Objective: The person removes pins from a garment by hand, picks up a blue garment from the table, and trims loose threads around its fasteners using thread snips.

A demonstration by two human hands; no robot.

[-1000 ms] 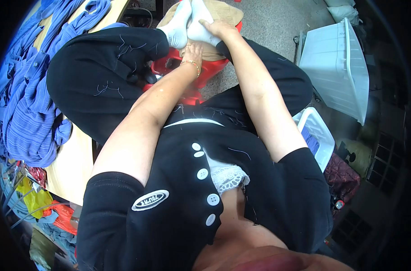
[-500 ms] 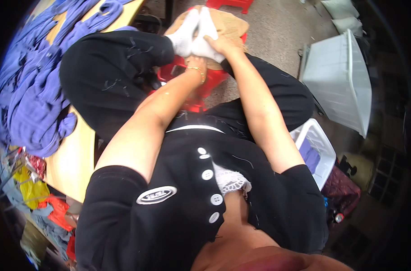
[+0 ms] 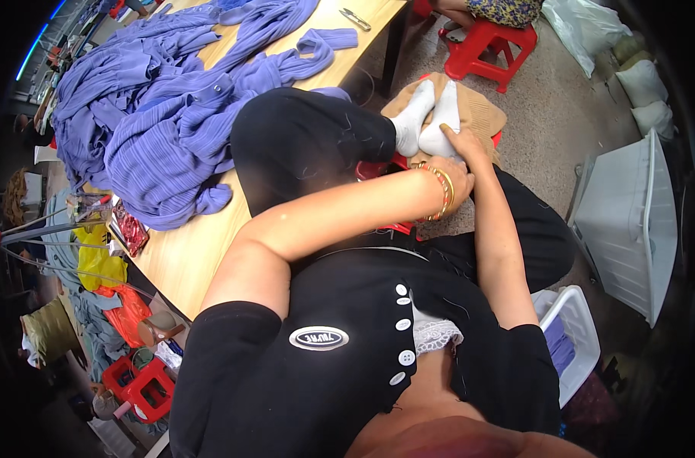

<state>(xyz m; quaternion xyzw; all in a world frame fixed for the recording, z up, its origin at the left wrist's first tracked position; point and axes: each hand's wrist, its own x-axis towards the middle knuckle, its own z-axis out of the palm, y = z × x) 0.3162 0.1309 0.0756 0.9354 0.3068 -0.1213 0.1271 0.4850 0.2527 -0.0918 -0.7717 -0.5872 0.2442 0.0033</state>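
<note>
Two feet in white socks, the left sock (image 3: 412,118) and the right sock (image 3: 444,122), rest on a tan ribbed knit cloth (image 3: 481,114) over a red stool. My right hand (image 3: 463,143) is closed at the heel and ankle of the right foot, its thumb pressed on the white sock. Just below it my left hand (image 3: 453,177), with bracelets at the wrist, curls in by the same ankle. Its fingers are bent and partly hidden, and what they hold cannot be made out.
Purple ribbed garments (image 3: 172,145) are heaped on the wooden table (image 3: 176,267) at left, with thread snips (image 3: 354,19) at its far edge. A person sits on another red stool (image 3: 496,49). At right stand a large white bin (image 3: 626,221) and a white basket (image 3: 580,343) holding purple cloth.
The view has shifted, so the table and garments show more. My left hand has moved right, across the ankle toward my right hand. My right hand stays at the right sock.
</note>
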